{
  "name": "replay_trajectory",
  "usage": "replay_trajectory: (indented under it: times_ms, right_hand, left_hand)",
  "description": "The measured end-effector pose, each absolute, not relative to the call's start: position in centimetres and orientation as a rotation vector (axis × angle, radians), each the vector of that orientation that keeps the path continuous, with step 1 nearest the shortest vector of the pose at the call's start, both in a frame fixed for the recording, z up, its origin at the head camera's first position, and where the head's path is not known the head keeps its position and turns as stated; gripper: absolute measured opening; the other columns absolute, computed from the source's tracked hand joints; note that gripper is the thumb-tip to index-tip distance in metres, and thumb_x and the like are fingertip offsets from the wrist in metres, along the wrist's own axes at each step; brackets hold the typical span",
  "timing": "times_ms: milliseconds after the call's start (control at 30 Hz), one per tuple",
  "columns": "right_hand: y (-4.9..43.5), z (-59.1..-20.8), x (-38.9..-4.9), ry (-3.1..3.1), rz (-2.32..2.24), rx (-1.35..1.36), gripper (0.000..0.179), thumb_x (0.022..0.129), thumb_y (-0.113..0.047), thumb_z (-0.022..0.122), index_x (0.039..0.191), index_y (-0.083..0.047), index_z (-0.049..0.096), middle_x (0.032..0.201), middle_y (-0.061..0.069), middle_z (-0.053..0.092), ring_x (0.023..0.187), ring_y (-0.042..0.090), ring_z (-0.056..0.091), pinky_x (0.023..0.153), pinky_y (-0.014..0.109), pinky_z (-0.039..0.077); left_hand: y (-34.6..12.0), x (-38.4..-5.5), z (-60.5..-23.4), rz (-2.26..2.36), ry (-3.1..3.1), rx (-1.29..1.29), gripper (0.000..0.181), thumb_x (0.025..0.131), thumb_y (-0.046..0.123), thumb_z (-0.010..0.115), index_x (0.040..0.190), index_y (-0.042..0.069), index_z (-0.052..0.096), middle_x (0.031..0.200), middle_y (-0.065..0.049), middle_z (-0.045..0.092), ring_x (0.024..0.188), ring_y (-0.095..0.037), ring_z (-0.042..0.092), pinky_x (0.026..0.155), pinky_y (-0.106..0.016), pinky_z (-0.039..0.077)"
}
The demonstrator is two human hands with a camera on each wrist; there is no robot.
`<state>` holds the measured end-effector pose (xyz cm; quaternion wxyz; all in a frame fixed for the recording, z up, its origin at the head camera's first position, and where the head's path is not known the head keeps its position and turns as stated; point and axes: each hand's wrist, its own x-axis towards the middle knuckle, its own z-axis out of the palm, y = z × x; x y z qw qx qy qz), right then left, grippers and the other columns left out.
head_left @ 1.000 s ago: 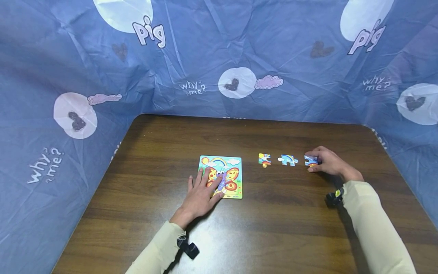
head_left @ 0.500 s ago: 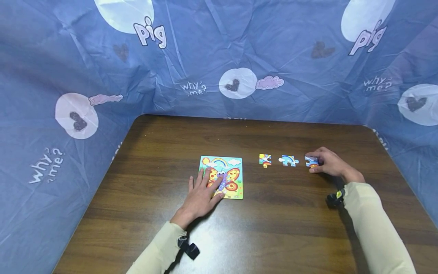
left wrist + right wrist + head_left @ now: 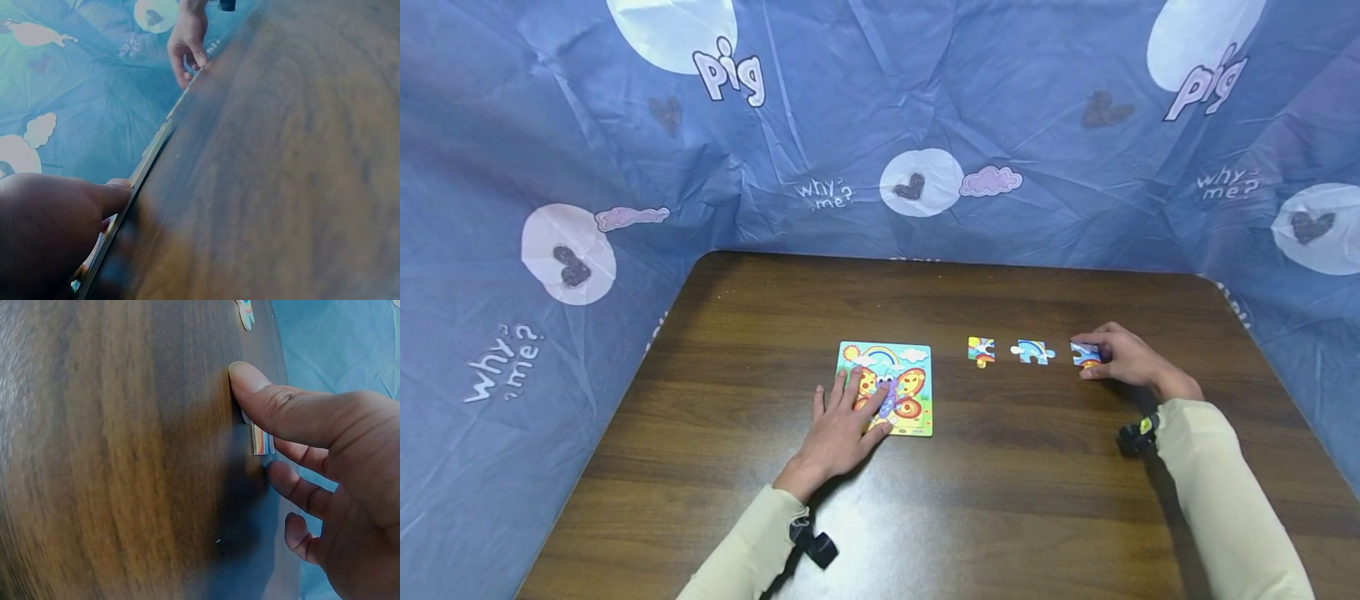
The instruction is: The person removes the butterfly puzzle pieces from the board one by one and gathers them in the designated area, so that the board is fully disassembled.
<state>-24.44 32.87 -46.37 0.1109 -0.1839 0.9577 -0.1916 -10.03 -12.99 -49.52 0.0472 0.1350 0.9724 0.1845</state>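
Observation:
In the head view my left hand (image 3: 838, 432) lies with spread fingers on a square butterfly puzzle board (image 3: 916, 357), covering its lower left part. To the right, my right hand (image 3: 1129, 360) pinches a blue jigsaw piece (image 3: 1084, 356) by its edges between thumb and fingers, at the tabletop. The right wrist view shows this piece's striped end (image 3: 261, 440) behind the thumb. A rainbow jigsaw piece (image 3: 1032, 351) lies left of the held one, apart from it. Further left is a yellow-and-red jigsaw piece (image 3: 981, 350), between the rainbow piece and the board.
The brown wooden table (image 3: 1000, 500) extends around both hands. A blue printed cloth (image 3: 850, 108) hangs behind the table and along its sides. Dark wrist cameras are strapped to both forearms, close above the tabletop.
My right hand has shifted slightly to the right with the held jigsaw piece, widening the gap to the rainbow piece a little. My left hand stays on the board.

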Motion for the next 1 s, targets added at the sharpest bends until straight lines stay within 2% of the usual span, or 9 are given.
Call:
replay_trajectory:
  times_ms: [200, 633, 833, 1000]
  right_hand:
    - [32.8, -46.2, -24.5, 2.809, -0.578, -0.548, 0.063, 0.079, -0.023, 0.085, 0.132, 0.002, 0.062, 0.118, 0.027, 0.056, 0.104, 0.034, 0.055, 0.084, 0.038, 0.043]
    - [32.6, -45.5, -24.3, 2.827, -0.559, -0.555, 0.070, 0.077, -0.030, 0.087, 0.133, 0.001, 0.061, 0.118, 0.029, 0.056, 0.097, 0.031, 0.057, 0.080, 0.036, 0.044]
    - [31.4, -44.5, -24.3, 2.888, -0.588, -0.580, 0.060, 0.083, -0.033, 0.081, 0.130, -0.001, 0.063, 0.122, 0.027, 0.060, 0.102, 0.038, 0.064, 0.087, 0.049, 0.051]
    - [29.3, -43.3, -24.4, 2.889, -0.609, -0.616, 0.056, 0.086, -0.032, 0.078, 0.131, -0.002, 0.062, 0.127, 0.026, 0.059, 0.109, 0.045, 0.062, 0.092, 0.058, 0.049]
  left_hand:
    - [-13.0, -10.0, -49.5, 0.561, 2.965, 0.411, 0.060, 0.101, 0.052, 0.047, 0.156, 0.031, 0.035, 0.168, -0.019, 0.015, 0.156, -0.044, 0.010, 0.119, -0.072, 0.011]
    - [-13.0, -10.0, -49.6, 0.570, 2.969, 0.413, 0.060, 0.101, 0.052, 0.048, 0.156, 0.031, 0.035, 0.169, -0.019, 0.014, 0.156, -0.044, 0.010, 0.120, -0.072, 0.010]
    - [-13.0, -10.0, -49.6, 0.579, 2.977, 0.412, 0.060, 0.101, 0.052, 0.048, 0.156, 0.031, 0.036, 0.168, -0.019, 0.015, 0.156, -0.044, 0.010, 0.120, -0.072, 0.010]
    - [-13.0, -10.1, -49.5, 0.583, 2.976, 0.406, 0.060, 0.101, 0.052, 0.048, 0.156, 0.031, 0.036, 0.169, -0.018, 0.013, 0.156, -0.044, 0.010, 0.120, -0.071, 0.009]
